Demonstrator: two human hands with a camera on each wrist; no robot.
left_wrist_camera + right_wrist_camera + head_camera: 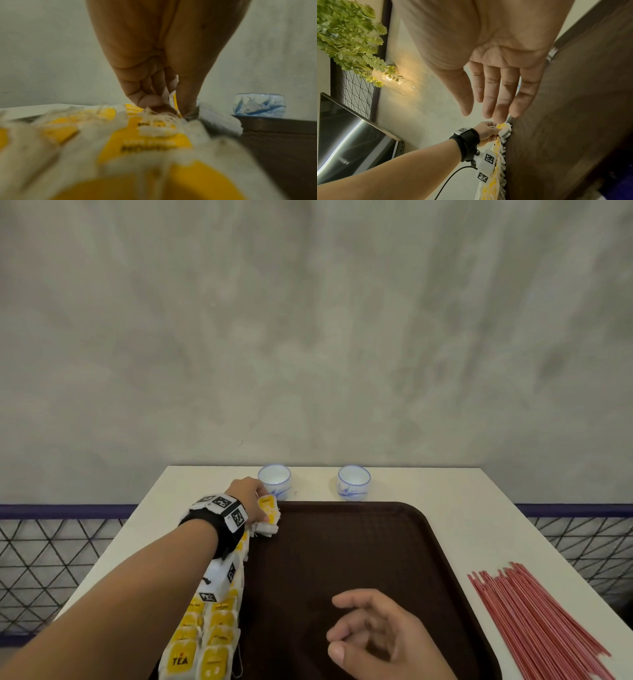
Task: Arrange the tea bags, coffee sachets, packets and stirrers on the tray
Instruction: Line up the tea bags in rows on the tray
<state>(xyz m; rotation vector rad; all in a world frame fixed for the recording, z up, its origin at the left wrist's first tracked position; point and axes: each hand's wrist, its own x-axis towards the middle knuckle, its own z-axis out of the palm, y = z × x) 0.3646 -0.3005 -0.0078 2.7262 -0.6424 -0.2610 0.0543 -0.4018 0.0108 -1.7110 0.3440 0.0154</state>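
Note:
A dark brown tray [359, 546] lies on the white table. Two rows of white tea bags with yellow tags [202, 642] run along the tray's left edge, from the near end to the far corner. My left hand [255, 499] is at the far left corner of the tray and pinches a yellow-tagged tea bag [268, 510] at the top of the row; the left wrist view shows the fingers [149, 100] curled on the tag [175, 100]. My right hand [373, 631] hovers over the near middle of the tray, fingers relaxed and holding nothing. A pile of red stirrers [537, 618] lies on the table right of the tray.
Two small white cups with blue patterns, one [274, 481] and the other [354, 482], stand on the table [445, 491] behind the tray, the left one close to my left hand. A grey wall rises behind the table. The right wrist view shows a plant in a glass vase [392, 81].

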